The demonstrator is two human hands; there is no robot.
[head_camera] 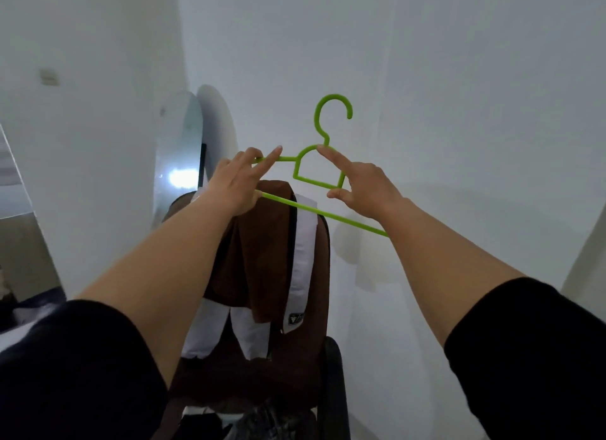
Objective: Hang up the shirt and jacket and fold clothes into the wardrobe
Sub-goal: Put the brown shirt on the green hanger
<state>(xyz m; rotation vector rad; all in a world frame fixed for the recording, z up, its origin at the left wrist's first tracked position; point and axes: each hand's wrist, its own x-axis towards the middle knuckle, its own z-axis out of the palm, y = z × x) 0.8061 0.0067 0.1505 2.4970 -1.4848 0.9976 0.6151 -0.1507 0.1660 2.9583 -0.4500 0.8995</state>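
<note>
Ok, both hands pinch the green hanger [314,177] — left hand [239,185] on its arm, right hand [364,185] by the neck — so keep it level and feed one shoulder into the brown garment [262,242] first

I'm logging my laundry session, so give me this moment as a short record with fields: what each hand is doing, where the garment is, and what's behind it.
hanger: green plastic hanger, held up in the air, hook on top, no garment on it
left hand: left hand closed on the hanger's left end
right hand: right hand pinching the hanger near its neck
garment: brown and white jacket draped over a chair back, below the hanger
background: white wall, mirror leaning at left
</note>
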